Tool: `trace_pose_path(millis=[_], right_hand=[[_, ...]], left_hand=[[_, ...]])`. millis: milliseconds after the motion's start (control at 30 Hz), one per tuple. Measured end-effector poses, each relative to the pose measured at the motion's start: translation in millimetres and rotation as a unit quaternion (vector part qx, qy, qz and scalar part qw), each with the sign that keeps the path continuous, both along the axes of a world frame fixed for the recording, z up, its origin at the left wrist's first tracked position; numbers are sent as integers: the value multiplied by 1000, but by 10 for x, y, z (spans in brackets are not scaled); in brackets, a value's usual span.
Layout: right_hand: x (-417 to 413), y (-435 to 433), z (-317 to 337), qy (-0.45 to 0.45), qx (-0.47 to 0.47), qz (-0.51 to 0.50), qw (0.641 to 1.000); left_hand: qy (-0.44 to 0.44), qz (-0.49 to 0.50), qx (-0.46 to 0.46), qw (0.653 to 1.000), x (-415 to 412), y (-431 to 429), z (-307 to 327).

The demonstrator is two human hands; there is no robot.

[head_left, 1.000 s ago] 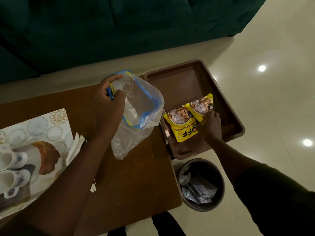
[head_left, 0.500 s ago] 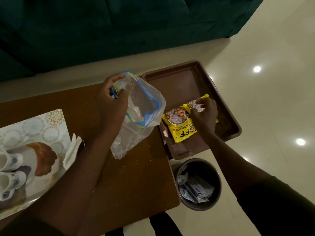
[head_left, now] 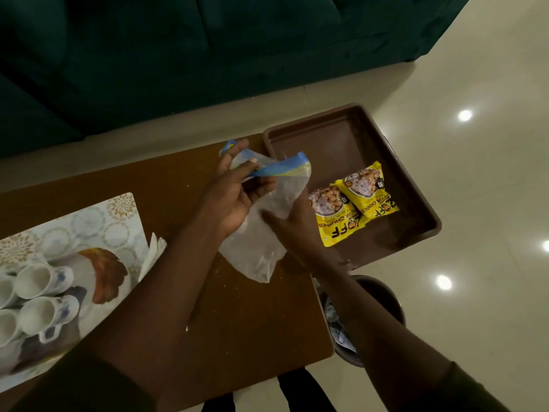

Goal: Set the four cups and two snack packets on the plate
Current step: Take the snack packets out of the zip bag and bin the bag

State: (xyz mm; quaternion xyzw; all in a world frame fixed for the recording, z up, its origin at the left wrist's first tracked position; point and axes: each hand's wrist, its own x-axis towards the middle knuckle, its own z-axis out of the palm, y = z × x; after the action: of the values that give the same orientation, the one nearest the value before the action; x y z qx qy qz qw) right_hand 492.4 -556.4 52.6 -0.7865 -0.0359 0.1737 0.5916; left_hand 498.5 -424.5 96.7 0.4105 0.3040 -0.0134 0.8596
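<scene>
since the earlier frame the right hand (head_left: pixel 292 226) has left the packets and come across to the bag (head_left: pixel 261 230); the left hand (head_left: pixel 234 197) has turned and the bag's mouth, open before, is now pinched flat. head view: the left hand grips the blue zip strip at the top of the clear bag between thumb and fingers. the right hand grasps the bag's right side lower down. the bag hangs over the table (head_left: pixel 225 316). two yellow packets (head_left: pixel 353 203) lie side by side, overlapping slightly, in the brown tray (head_left: pixel 335 138) at the table's right end, apart from both hands. four white cups (head_left: pixel 38 298) lie grouped on the patterned mat (head_left: pixel 98 218) at the left edge, partly cut off. a bin (head_left: pixel 383 304) stands on the floor below the tray.
</scene>
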Motion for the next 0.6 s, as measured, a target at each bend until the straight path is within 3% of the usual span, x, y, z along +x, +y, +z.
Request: trace_pose_path(millis=[33, 100, 167, 200, 267, 367, 467, 533, 600], right_hand=[[5, -17, -10, -4, -18, -48, 999], [64, -145, -12, 20, -7, -132, 991], [142, -348, -11, 73, 69, -157, 983], [178, -456, -7, 96, 106, -148, 979], [226, -626, 9, 129, 125, -131, 975], [289, -744, 73, 169, 127, -86, 974], [311, -764, 144, 216, 140, -44, 965], [323, -771, 172, 229, 145, -27, 962], [315, -767, 171, 217, 144, -32, 965]], left_hand=[[-21, -9, 3, 1000, -21, 14, -18], [-64, -28, 123, 990, -69, 99, -48], [-55, -6, 272, 961, -132, 228, -87], [-32, -1, 300, 953, -183, 280, -102], [17, -62, 257, 964, -302, 312, -147], [48, -213, 96, 971, -440, 243, -254], [61, -265, -33, 962, -478, 173, -309], [69, -266, -57, 960, -479, 164, -322], [65, -251, -3, 966, -474, 147, -322]])
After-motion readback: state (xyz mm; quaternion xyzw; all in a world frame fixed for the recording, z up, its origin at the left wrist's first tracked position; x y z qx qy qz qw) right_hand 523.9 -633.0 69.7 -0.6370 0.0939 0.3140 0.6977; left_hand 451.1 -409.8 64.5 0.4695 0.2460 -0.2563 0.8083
